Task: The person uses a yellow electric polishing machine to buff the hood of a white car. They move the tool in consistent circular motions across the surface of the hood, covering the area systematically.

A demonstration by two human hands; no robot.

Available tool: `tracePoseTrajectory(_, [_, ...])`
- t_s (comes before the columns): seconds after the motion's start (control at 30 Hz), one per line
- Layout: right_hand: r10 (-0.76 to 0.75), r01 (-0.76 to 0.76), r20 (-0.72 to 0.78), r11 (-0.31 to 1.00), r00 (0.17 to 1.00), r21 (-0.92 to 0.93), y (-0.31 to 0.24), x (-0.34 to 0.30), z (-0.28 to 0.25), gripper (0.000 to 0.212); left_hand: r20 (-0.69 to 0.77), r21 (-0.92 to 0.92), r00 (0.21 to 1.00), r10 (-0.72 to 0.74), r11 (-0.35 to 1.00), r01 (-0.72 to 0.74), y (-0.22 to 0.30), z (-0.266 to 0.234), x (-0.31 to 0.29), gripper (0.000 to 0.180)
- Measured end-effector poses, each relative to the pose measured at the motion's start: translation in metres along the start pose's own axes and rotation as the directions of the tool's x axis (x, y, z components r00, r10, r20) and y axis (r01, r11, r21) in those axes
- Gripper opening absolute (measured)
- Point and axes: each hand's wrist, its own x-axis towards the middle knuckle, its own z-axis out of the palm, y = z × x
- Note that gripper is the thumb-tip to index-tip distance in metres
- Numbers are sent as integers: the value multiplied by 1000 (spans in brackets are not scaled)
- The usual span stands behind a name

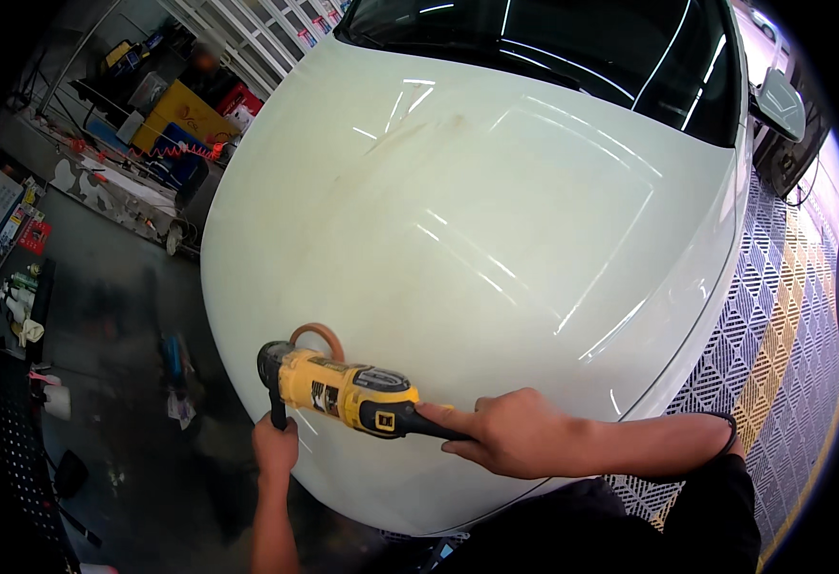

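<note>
Yellow-and-black power polisher crosswise over glossy white car hood

The polisher is above the hood's near-left part, long axis running left to right, tail angled toward the person. The left hand, nearer the round orange-brown pad, is clamped on the black side handle; the right hand wraps the black rear grip. Pad contact is unclear.

Room over hood, polisher blocking near-left
</note>
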Motion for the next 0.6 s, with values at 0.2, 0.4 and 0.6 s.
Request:
tracePoseTrajectory(0.2, [118,-117,-267,993,956,21,55,-30,-75,68,48,27,980,193,980,-195,151,23,102,19])
tracePoseTrajectory(0.4, [249,-238,-487,968,837,84,115,-43,-162,61,75,108,917,392,911,-398,348,59,215,22])
tracePoseTrajectory(0.6, [449,-441,-629,879,634,182,150,-62,-227,57,145,127,858,493,851,-510,514,82,272,28])
